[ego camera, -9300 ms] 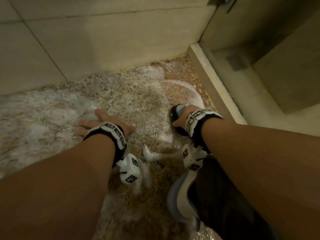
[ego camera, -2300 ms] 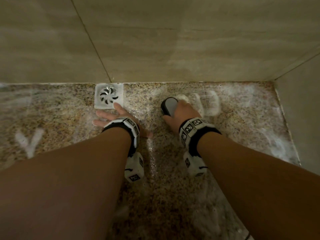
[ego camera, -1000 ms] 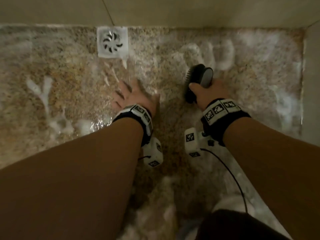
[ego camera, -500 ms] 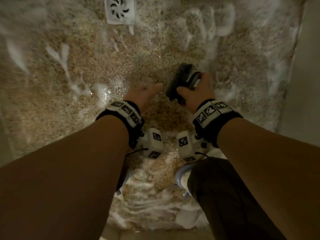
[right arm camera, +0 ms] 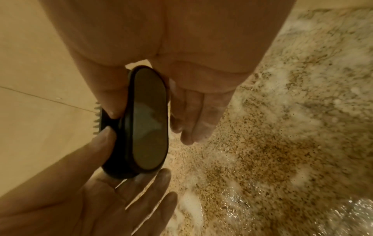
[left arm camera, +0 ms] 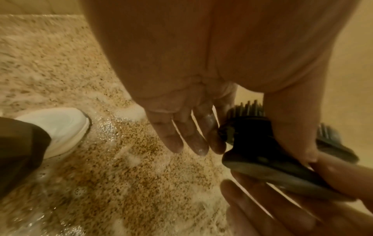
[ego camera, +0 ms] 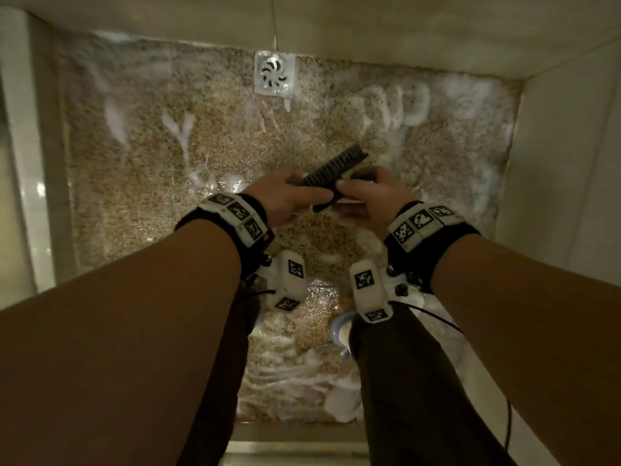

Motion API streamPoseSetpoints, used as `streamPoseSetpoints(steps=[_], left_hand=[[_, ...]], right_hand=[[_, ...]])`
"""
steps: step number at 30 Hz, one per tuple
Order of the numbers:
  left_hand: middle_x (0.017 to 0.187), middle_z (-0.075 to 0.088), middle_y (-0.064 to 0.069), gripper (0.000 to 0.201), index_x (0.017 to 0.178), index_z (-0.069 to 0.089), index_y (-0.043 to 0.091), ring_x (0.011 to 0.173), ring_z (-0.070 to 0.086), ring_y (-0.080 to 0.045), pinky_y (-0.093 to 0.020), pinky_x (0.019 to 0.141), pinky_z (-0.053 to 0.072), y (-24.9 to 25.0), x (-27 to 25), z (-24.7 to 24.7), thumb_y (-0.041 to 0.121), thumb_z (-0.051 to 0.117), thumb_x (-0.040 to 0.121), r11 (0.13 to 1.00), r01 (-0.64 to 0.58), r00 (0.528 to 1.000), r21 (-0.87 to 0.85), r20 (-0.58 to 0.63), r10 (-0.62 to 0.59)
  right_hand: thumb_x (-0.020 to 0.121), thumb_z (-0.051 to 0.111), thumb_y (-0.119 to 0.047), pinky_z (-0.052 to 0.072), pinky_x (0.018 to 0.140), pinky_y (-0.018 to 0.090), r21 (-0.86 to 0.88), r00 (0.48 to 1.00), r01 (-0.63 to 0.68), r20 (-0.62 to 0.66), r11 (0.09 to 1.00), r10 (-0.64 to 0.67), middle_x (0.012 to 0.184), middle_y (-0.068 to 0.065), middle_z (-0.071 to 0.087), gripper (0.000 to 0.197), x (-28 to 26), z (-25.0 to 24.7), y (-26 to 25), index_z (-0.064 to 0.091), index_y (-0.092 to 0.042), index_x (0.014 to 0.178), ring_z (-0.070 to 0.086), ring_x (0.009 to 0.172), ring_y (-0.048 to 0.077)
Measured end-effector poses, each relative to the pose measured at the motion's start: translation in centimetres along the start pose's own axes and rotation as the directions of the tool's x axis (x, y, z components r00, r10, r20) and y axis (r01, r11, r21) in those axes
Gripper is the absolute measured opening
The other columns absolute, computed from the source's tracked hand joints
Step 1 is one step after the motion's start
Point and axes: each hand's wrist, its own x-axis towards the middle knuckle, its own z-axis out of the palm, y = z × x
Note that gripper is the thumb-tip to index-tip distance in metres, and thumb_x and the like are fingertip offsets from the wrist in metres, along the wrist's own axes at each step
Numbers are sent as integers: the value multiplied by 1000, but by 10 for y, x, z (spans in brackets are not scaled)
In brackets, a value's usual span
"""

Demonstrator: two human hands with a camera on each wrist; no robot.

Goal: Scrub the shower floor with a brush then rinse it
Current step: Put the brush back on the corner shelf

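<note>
Both hands hold a black scrub brush (ego camera: 332,169) in the air above the wet, speckled shower floor (ego camera: 201,146), bristles turned up and away. My left hand (ego camera: 292,200) pinches its near end, thumb (left arm camera: 292,135) on the body and fingers beside it. My right hand (ego camera: 363,196) grips the other side, thumb (right arm camera: 109,99) against the bristle edge and fingers (right arm camera: 197,119) behind the smooth handle back (right arm camera: 149,124). White foam streaks (ego camera: 403,105) lie across the floor.
A square white drain (ego camera: 274,74) sits at the far edge by the beige tiled back wall (ego camera: 369,25). A side wall (ego camera: 571,163) closes the right; a pale curb (ego camera: 30,163) runs along the left. My white shoe (left arm camera: 56,127) stands on the foamy floor below.
The brush has come up off the floor and turned bristles up. My left hand left the floor and took hold of the brush. The view has pulled back from the floor.
</note>
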Motion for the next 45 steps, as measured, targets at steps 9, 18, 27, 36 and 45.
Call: streamPoseSetpoints(steps=[9, 18, 27, 36, 45], left_hand=[[90, 71, -3, 52, 81, 63, 36, 84, 67, -26, -44, 77, 53, 47, -100, -11, 47, 94, 41, 990, -112, 989, 87, -81, 120], [96, 69, 9, 43, 109, 60, 22, 84, 64, -12, -16, 56, 40, 110, -206, 7, 18, 88, 76, 921, -225, 964, 319, -62, 257], [118, 68, -10, 77, 129, 55, 14, 104, 68, -30, -46, 93, 58, 170, -281, 32, 51, 84, 68, 941, -145, 957, 306, -200, 212], [88, 66, -13, 48, 123, 55, 2, 69, 56, -27, -38, 65, 45, 281, -345, 43, 33, 73, 91, 905, -267, 919, 332, -194, 343], [115, 68, -21, 54, 124, 54, 2, 91, 69, -40, -52, 75, 57, 388, -447, 66, 37, 74, 89, 771, -445, 815, 456, -151, 559]], right_hand=[[87, 71, -52, 60, 68, 37, -54, 1000, 24, 21, 998, -23, 107, 4, 75, 42, -111, -3, -64, 68, -22, 117, 75, 85, 28], [89, 73, -40, 61, 82, 53, 75, 987, -81, -134, 994, 90, 91, 19, 76, 33, -209, -15, -119, 64, -10, 101, 75, 83, 37], [91, 71, -19, 61, 81, 51, 176, 977, 10, -213, 984, 28, 111, 23, 63, 20, -294, -64, -164, 61, -7, 104, 68, 95, 40], [91, 72, -30, 58, 57, 36, 186, 916, 255, -362, 949, -176, 100, 18, 67, 23, -403, -112, -243, 61, -11, 98, 71, 72, 32], [94, 68, -31, 54, 51, 31, 151, 812, 514, -405, 845, -421, 84, 14, 68, 21, -531, -129, -322, 62, -11, 97, 62, 53, 26]])
